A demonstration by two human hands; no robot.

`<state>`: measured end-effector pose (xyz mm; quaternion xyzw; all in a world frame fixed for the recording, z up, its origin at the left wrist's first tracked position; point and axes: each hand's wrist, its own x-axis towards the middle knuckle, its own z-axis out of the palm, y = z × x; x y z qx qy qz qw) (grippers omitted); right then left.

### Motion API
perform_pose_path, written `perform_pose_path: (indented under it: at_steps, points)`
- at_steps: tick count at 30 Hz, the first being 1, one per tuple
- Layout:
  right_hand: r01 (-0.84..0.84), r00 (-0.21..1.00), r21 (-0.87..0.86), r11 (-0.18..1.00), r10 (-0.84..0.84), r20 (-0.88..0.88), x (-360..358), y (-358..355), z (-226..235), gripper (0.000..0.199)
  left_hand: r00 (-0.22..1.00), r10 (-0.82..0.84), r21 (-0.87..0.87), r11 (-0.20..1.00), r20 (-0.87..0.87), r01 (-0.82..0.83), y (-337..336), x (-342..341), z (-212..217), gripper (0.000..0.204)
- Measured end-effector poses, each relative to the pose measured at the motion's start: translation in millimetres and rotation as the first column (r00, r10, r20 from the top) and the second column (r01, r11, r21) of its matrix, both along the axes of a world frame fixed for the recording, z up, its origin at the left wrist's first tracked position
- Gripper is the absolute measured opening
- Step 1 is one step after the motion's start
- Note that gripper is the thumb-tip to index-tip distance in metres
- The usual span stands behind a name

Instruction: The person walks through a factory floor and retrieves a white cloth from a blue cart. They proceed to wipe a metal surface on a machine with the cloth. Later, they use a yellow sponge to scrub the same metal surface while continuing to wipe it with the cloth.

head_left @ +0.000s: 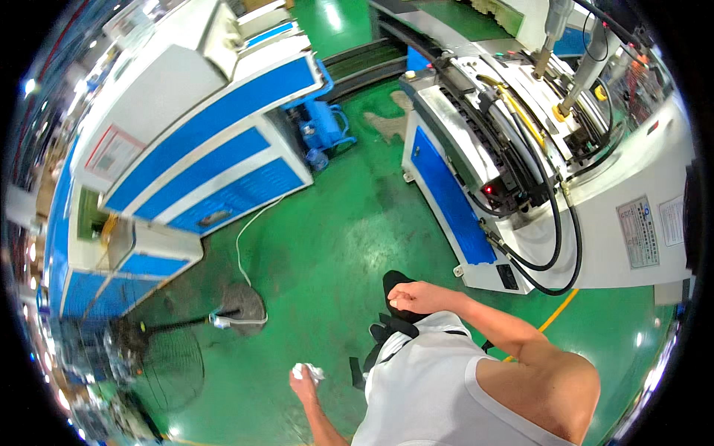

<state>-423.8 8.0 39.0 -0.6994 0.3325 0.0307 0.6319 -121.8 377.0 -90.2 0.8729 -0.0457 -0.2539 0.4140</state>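
Low at the centre-left, my left hand [303, 386] is closed around a crumpled white wad [309, 372], which looks like cloth or paper. The wad's edges stick out past the fingers. In front of my body, my right hand [418, 296] has its fingers curled in; whatever lies inside them, if anything, is hidden. It hangs above a black shoe [394, 282] and touches no machine. Black straps [388, 328] hang at the front of my white sleeveless top [439, 372].
On the right stands a white and blue machine [454, 197] with looping black hoses [559, 223]. A blue and white cabinet machine [223, 175] fills the left. A floor fan [171, 372] trails a white cable [239, 241] over the green floor [342, 238]. Blue equipment [323, 123] stands farther back.
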Motion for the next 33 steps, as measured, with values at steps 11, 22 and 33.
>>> perform_pose_path:
  at_steps: [11,22,33]
  points:
    - [0.33,0.943,-0.081,0.94,-0.325,0.071,87,-229,10,0.04,0.915,-0.395,-0.25,0.897,-0.081,0.365,-452,104,63,0.022]
    - [0.766,0.63,0.121,0.632,-0.774,0.053,124,-417,58,0.034,0.499,-0.862,-0.399,0.428,0.088,0.811,-838,96,128,0.025]
    - [0.92,0.103,0.368,0.132,-0.99,0.097,116,-465,112,0.032,0.269,-0.962,-0.454,0.256,-0.036,0.854,-1096,18,97,0.026]
